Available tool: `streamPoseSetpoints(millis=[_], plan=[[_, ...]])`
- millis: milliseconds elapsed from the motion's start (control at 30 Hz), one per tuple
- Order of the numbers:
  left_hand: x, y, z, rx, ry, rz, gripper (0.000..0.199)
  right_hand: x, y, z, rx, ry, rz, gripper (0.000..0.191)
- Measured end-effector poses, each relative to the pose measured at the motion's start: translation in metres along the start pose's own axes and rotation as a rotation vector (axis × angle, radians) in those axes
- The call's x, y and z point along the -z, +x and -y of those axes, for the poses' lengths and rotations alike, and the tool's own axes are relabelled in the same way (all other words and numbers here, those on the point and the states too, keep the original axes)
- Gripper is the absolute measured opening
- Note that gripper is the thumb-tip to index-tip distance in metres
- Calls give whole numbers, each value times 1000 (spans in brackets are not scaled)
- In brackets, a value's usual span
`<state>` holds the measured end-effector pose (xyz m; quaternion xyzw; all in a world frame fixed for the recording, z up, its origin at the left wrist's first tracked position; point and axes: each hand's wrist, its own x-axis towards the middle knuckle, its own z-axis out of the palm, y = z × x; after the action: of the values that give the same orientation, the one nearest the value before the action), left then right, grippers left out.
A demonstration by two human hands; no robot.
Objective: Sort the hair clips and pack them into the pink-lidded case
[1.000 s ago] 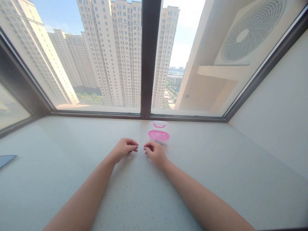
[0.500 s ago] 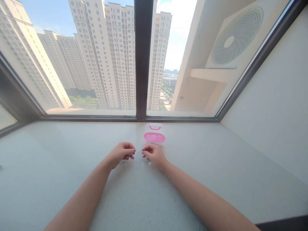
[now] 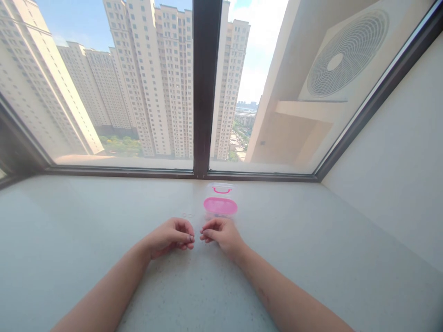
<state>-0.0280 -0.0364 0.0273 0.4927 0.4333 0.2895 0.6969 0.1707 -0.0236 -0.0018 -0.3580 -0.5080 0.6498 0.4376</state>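
Observation:
My left hand [image 3: 175,237] is closed in a pinch above the pale stone sill, with a tiny dark item at its fingertips, too small to name. Facing it across a narrow gap, my right hand [image 3: 221,235] pinches thumb to forefinger; whatever is between them is too small to make out. Just beyond my right hand stands a clear plastic box with a pink rim [image 3: 220,206], holding small things I cannot name. Its clear lid with a pink handle [image 3: 222,190] lies behind it. Small clear rings [image 3: 187,215] rest on the sill beyond my left hand.
The pale speckled sill [image 3: 194,295] runs under both forearms. A dark window frame [image 3: 201,175] borders its far edge, and a white wall [image 3: 391,152] rises on the right. Through the glass I see tall buildings and an outdoor fan unit [image 3: 346,60].
Both hands sit slightly lower in the picture and nearer me, still pinched. The view has shifted a little, so the box and window appear lower. The rings by my left hand show more clearly.

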Motion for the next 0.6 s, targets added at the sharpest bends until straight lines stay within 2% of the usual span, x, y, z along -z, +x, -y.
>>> streamPoseSetpoints(millis=[100, 200, 433, 600], plan=[[2, 1, 2, -2, -17, 48, 18, 0, -5, 4, -104, 73, 20, 33], [1, 2, 3, -6, -52, 65, 16, -3, -9, 4, -143, 84, 48, 37], [-6, -1, 1, -5, -94, 50, 8, -7, -6, 1, -111, 65, 90, 33], [-5, -1, 3, 4, -115, 26, 16, -5, -7, 0, -126, 64, 100, 30]])
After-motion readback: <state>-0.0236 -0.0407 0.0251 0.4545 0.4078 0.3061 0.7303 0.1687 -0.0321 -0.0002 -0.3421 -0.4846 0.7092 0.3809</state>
